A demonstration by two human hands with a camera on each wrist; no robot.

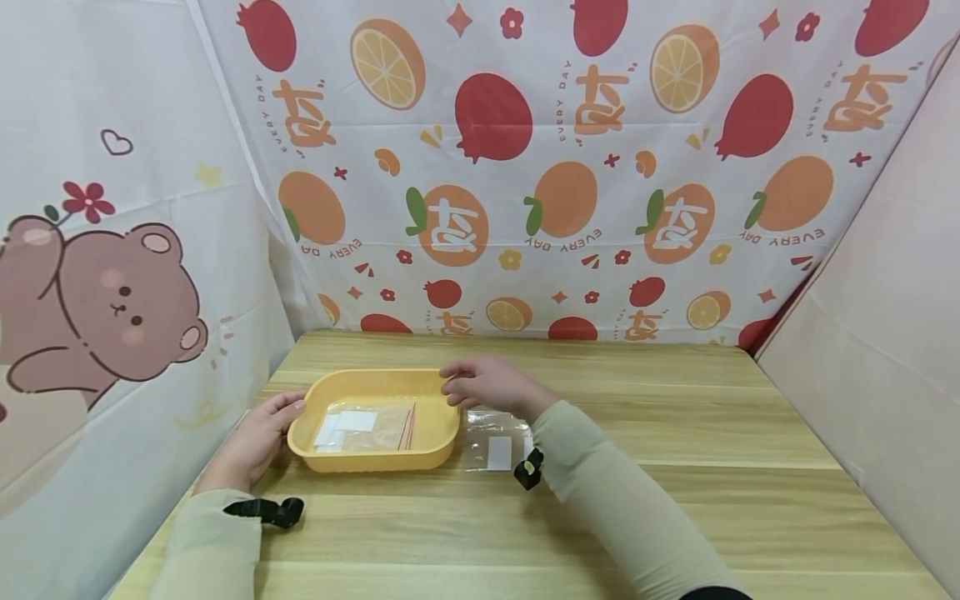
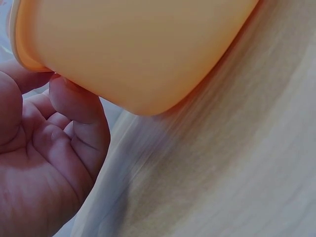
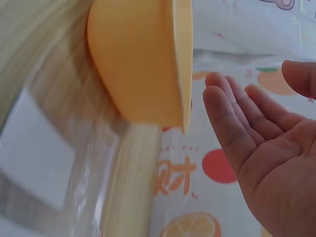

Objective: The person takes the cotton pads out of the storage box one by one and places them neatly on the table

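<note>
A yellow plastic tray [image 1: 375, 461] stands on the wooden table. My left hand [image 1: 258, 437] is at its left end, and in the left wrist view its fingertips [image 2: 74, 94] pinch the tray's rim. Inside the tray lie clear zip bags [image 1: 375, 429] with white labels and red seal lines, overlapping each other. My right hand [image 1: 491, 386] hovers by the tray's far right corner. The right wrist view shows its fingers [image 3: 227, 118] fairly straight, apart from the rim and holding nothing. Another clear bag [image 1: 480, 450] with a white label lies right of the tray, partly hidden by my right forearm.
The wooden table [image 1: 675, 467] stretches to the right and front. A fruit-printed cloth [image 1: 495, 167] hangs behind it. A white cloth with a bear print [image 1: 127, 308] closes off the left, and a plain pale cloth [image 1: 877, 283] the right.
</note>
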